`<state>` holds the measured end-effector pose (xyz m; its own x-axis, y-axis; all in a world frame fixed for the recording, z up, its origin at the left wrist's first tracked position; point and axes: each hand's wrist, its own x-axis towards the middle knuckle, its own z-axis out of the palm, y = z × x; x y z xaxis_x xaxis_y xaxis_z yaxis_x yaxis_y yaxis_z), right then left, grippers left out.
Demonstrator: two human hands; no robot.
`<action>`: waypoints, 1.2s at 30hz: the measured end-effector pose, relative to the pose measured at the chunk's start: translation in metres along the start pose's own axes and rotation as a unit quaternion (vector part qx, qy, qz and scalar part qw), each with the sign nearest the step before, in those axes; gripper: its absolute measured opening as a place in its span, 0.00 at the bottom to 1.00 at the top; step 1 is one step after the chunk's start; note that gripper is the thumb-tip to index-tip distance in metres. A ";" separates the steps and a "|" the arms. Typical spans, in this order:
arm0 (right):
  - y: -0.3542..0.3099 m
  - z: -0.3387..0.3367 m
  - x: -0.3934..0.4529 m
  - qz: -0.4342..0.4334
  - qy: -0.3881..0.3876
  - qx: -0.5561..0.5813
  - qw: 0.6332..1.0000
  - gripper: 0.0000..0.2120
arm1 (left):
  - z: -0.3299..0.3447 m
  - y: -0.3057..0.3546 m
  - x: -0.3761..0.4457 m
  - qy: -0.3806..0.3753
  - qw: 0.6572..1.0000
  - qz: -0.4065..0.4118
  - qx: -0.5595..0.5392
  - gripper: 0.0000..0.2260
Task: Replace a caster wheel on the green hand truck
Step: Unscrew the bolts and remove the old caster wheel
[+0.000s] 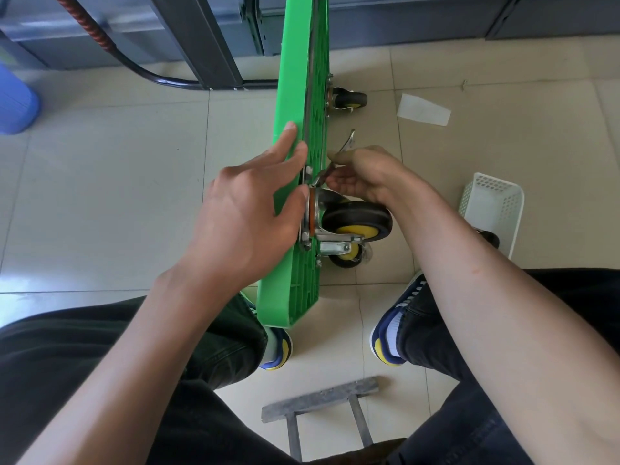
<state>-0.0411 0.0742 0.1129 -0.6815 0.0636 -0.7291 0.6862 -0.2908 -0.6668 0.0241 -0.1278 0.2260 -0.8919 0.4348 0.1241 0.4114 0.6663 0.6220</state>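
A blue plastic drum (15, 99) stands at far left on the pale glazed floor tiles (100, 182), near a black hose (141, 67) sheathed in red braid. At centre the green hand truck (293, 95), a ribbed moulded-plastic deck, stands on its long edge between a seated person's knees. The left hand (241, 209) steadies the smooth top face, fingers straight and spread, curled around nothing. On the ribbed underside the caster wheel (357, 219), black rubber tyre on a yellow hub in a bright zinc fork, sits bolted beside a second, smaller-looking caster (345, 255); a third (349, 99) shows farther up the deck. The right hand (362, 174) curls around a thin steel wrench (347, 142), its working end at the caster's mounting plate, though the fastener itself is hidden. A paper scrap (424, 109) and a white perforated basket (491, 206) lie at right.
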 end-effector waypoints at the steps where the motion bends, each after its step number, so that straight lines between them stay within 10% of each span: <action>1: 0.000 -0.001 0.000 0.000 0.000 0.002 1.000 0.10 | 0.000 0.000 0.000 -0.001 1.000 0.001 0.001 0.19; 23: -0.006 0.010 -0.007 -0.038 -0.010 -0.024 0.999 0.10 | -0.001 0.000 0.001 -0.016 1.000 0.000 0.014 0.19; 36: -0.013 0.018 -0.035 -0.221 0.046 -0.195 0.954 0.08 | -0.001 -0.001 0.003 -0.013 0.999 0.009 0.031 0.19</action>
<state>-0.0302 0.0589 0.1495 -0.9135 0.1860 -0.3618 0.3914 0.1600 -0.9062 0.0204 -0.1281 0.2266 -0.8797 0.4616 0.1146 0.4385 0.6940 0.5710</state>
